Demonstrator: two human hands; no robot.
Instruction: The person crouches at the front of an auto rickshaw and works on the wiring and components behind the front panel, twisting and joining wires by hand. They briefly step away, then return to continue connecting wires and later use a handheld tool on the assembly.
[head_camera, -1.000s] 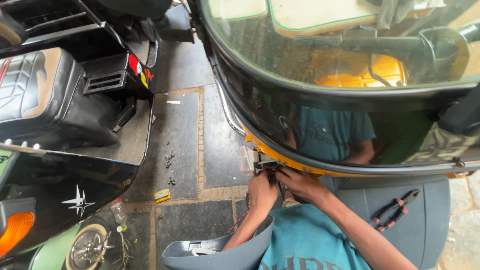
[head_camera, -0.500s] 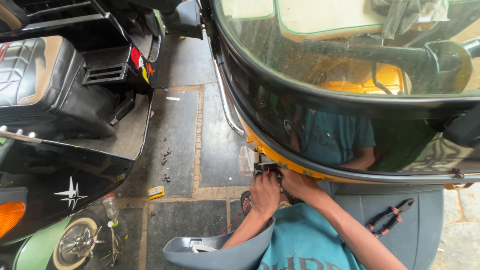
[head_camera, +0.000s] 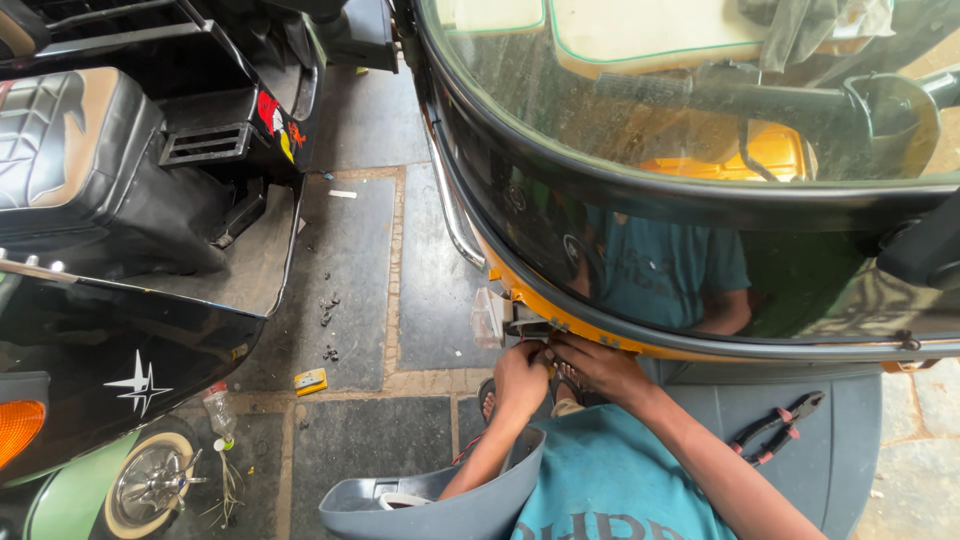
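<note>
Both hands, left hand (head_camera: 520, 378) and right hand (head_camera: 598, 366), touch glossy curved yellow bodywork (head_camera: 560, 318).

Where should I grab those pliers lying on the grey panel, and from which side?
Take the pliers by the two red-and-black handles at their lower-left end, closing a grip across both. They lie flat on the grey panel, jaws pointing up-right, handles slightly spread. Coming from above with the right hand looks easiest, since they sit to the right of that arm with nothing on top of them.
</note>
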